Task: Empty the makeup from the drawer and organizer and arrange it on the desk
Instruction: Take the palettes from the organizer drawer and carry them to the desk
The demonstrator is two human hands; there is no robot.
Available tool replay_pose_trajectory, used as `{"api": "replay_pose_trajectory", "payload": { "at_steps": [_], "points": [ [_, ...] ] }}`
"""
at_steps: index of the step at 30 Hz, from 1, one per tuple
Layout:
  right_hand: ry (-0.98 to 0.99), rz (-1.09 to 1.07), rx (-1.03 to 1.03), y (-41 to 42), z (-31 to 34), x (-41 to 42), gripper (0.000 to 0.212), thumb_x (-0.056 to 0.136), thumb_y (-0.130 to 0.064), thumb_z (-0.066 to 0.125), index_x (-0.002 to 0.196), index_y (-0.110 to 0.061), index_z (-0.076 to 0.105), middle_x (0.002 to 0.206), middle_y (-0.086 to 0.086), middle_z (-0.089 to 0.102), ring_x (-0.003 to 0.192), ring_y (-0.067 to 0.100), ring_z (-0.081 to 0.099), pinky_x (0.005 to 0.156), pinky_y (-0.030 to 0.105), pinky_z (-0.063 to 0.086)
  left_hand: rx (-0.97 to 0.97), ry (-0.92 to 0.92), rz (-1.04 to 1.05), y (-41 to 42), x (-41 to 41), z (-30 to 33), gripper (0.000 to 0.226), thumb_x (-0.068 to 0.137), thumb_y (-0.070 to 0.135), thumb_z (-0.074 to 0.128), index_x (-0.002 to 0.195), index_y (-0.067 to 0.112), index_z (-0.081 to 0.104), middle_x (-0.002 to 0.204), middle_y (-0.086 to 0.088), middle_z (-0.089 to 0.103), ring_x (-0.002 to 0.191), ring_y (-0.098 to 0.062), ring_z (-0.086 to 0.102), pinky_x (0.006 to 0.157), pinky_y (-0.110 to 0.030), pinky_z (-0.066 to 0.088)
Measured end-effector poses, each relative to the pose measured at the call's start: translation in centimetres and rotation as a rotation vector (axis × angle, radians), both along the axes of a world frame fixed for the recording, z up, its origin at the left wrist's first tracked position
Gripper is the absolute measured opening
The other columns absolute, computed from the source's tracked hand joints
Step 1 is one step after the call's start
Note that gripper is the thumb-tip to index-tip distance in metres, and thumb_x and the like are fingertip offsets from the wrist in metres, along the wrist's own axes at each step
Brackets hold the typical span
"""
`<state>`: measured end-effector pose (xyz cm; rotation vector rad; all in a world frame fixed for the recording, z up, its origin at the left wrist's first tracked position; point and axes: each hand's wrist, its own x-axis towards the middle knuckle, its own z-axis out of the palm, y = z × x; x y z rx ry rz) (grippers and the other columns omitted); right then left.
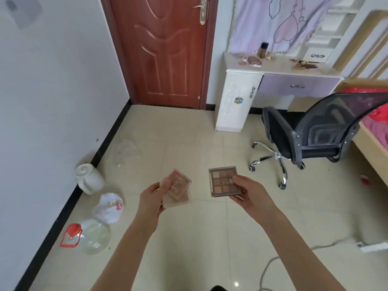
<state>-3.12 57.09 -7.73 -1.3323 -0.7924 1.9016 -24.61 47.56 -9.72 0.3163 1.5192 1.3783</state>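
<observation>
— Both forearms reach forward over the pale tiled floor [210, 227]. Left hand [150, 203]?

— Its grip is clamped on two stacked pink translucent flat compacts [178, 189], thumb on the top lid, which carries lettering.

— Right hand [251, 195]?

— Its grip is clamped on a square brown nine-pan eyeshadow palette [223, 181], thumb on the pans, fingers beneath. Palette and compacts are apart, held above the floor.

— Tabletop?

— White tabletop [277, 67] against the far wall, well apart from the hands. It carries a brown bottle with black cap [263, 50], pinkish items and a cluster of slim sticks; details are too small to tell. A black mesh swivel chair [310, 139] stands before it.
</observation>
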Motion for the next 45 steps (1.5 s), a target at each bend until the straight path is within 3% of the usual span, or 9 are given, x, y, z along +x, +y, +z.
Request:
{"api": "replay_pose_trajectory", "payload": {
  "at_steps": [7,12,15,19,23,30,39,45],
  "points": [
    [0.005,-0.106,-0.032,12.6,-1.6,0.8,0.01,0.088,-0.007,0.056,0.084,-0.01,0.065,0.077,0.004,0.068,0.075,0.018,0.06,0.073,0.029,0.048,-0.042,-0.004,-0.117,15.1,-0.1,-1.2,0.028,0.087,0.026,0.062,0.106,0.005,0.064,0.095,-0.01,0.069,0.082,-0.021,0.064,0.07,-0.029,0.05],
    [0.001,-0.121,-0.022,24.6,-1.6,1.6,0.009,0.089,-0.008,0.057,0.085,-0.012,0.064,0.078,0.003,0.068,0.074,0.016,0.062,0.07,0.027,0.048,-0.02,0.01,-0.122,28.0,0.5,-1.0,0.027,0.088,0.025,0.061,0.105,0.004,0.064,0.103,-0.014,0.068,0.093,-0.027,0.063,0.089,-0.04,0.049],
    [0.021,-0.114,-0.008,31.6,-1.2,2.8,0.009,0.089,-0.009,0.057,0.09,-0.011,0.065,0.083,0.004,0.069,0.078,0.017,0.063,0.072,0.028,0.049,-0.006,-0.008,-0.136,35.3,1.7,-0.6,0.03,0.087,0.026,0.062,0.106,0.004,0.064,0.105,-0.014,0.068,0.098,-0.029,0.064,0.091,-0.043,0.05],
    [0.011,-0.106,0.027,40.0,-0.3,4.0,0.015,0.089,-0.009,0.057,0.101,-0.008,0.065,0.094,0.009,0.069,0.085,0.02,0.064,0.069,0.027,0.049,0.011,0.004,-0.176,43.3,3.0,-0.1,0.03,0.087,0.027,0.062,0.106,0.004,0.065,0.102,-0.014,0.069,0.096,-0.029,0.065,0.086,-0.04,0.052],
    [0.015,-0.089,0.031,46.7,-0.2,4.4,0.012,0.089,-0.009,0.056,0.097,-0.008,0.065,0.093,0.009,0.068,0.083,0.02,0.063,0.064,0.024,0.049,-0.005,0.001,-0.186,50.3,3.6,0.1,0.03,0.086,0.028,0.063,0.104,0.004,0.065,0.101,-0.014,0.068,0.092,-0.028,0.064,0.079,-0.036,0.051],
    [0.021,-0.157,0.011,58.7,-1.3,4.7,0.013,0.09,-0.01,0.055,0.1,-0.008,0.064,0.092,0.009,0.07,0.085,0.02,0.063,0.07,0.028,0.049,0.0,-0.016,-0.201,63.9,4.0,-0.8,0.028,0.087,0.026,0.062,0.105,0.005,0.063,0.096,-0.01,0.067,0.086,-0.024,0.063,0.071,-0.031,0.05],
    [-0.026,-0.206,-0.001,79.6,-1.7,1.5,0.007,0.089,-0.008,0.057,0.092,-0.011,0.062,0.084,0.007,0.067,0.075,0.018,0.063,0.06,0.025,0.05,-0.004,-0.012,-0.221,84.8,0.7,-1.5,0.028,0.087,0.027,0.062,0.107,0.007,0.062,0.094,-0.007,0.068,0.083,-0.019,0.063,0.067,-0.028,0.049],
    [0.026,-0.24,-0.032,90.1,-2.0,0.5,0.01,0.089,-0.008,0.055,0.096,-0.009,0.063,0.091,0.01,0.067,0.081,0.02,0.063,0.067,0.028,0.049,-0.037,-0.018,-0.255,96.4,-0.4,-1.3,0.032,0.085,0.027,0.064,0.11,0.007,0.06,0.094,-0.005,0.068,0.082,-0.018,0.063,0.069,-0.029,0.049]
  ]
}}
